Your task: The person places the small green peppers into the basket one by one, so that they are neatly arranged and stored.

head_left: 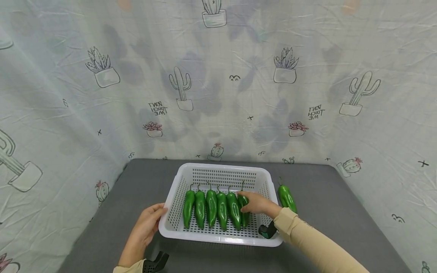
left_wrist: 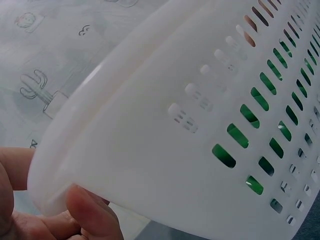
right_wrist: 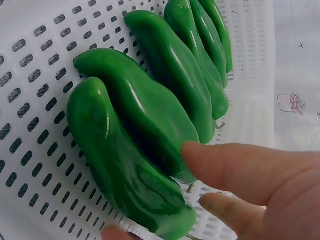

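Note:
A white plastic basket [head_left: 222, 239] with slotted walls and floor stands on the grey table. Several glossy green peppers [head_left: 211, 208] lie side by side inside it, stems toward the far wall. My left hand [head_left: 146, 223] holds the basket's left rim, thumb and fingers pinching the edge in the left wrist view. Over the right end of the row, my right hand [head_left: 256, 203] grips the rightmost pepper [right_wrist: 125, 165] near its stem end. One fingertip of that hand reaches the neighbouring pepper [right_wrist: 145, 105]. The hand covers part of the rightmost pepper in the head view.
Another green pepper [head_left: 286, 197] lies on the table [head_left: 317, 201] just right of the basket, partly behind the right forearm. A cloth [head_left: 235, 94] printed with cacti hangs behind and along both sides of the table.

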`<state>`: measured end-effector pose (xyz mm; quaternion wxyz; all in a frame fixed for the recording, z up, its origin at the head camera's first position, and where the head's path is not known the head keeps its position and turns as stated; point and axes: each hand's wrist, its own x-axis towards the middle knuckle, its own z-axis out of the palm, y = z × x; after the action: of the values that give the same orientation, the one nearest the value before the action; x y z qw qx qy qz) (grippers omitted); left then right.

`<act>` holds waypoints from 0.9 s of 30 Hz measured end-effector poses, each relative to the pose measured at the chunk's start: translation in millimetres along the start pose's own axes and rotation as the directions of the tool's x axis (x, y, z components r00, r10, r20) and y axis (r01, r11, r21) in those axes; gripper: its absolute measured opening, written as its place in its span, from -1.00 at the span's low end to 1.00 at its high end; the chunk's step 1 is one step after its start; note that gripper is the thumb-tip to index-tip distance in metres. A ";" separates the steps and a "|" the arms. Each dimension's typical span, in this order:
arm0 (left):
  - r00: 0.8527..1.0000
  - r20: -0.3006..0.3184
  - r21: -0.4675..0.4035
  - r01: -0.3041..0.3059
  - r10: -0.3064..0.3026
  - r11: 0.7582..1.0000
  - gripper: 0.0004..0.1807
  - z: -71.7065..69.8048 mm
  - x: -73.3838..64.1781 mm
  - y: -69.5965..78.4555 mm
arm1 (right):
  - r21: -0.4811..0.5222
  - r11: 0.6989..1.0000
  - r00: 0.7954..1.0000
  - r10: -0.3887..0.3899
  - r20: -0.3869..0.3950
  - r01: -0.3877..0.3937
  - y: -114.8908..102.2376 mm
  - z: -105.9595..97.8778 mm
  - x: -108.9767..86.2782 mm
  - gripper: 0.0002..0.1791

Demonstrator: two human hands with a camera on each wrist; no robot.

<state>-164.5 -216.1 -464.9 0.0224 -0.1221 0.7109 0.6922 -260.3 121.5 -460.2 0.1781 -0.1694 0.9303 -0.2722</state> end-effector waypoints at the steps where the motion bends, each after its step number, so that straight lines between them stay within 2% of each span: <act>1: 1.000 -0.001 0.001 0.000 0.000 1.000 -0.55 0.0 -0.1 0.0 | 0.002 1.000 1.000 -0.004 -0.004 0.004 0.1 -0.5 0.1 -0.25; 8: 1.000 -0.001 -0.004 0.009 -0.009 1.000 -0.55 0.0 0.2 -0.2 | 0.063 0.998 0.997 -0.012 -0.070 0.016 -1.5 -5.2 -0.1 -0.25; 15: 1.000 -0.009 -0.021 0.005 -0.005 1.000 -0.56 -0.2 0.6 -1.4 | 0.168 0.985 0.991 -0.025 -0.129 0.047 -3.5 -12.9 -0.9 -0.45; 20: 1.000 -0.008 -0.027 0.001 -0.002 1.000 -0.56 0.3 0.9 -2.5 | 0.218 0.972 0.986 -0.057 -0.155 0.090 -1.3 -22.8 -2.6 -0.53; 27: 1.000 0.002 -0.019 0.005 -0.005 1.000 -0.54 -1.4 1.2 -2.2 | 0.276 0.944 0.969 -0.125 -0.211 0.181 2.0 -46.3 -7.2 -0.46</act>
<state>-165.0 -217.7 -467.2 0.0235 -0.1233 0.7042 0.6988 -274.0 146.7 -423.2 0.0893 -0.1863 0.8764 -0.4350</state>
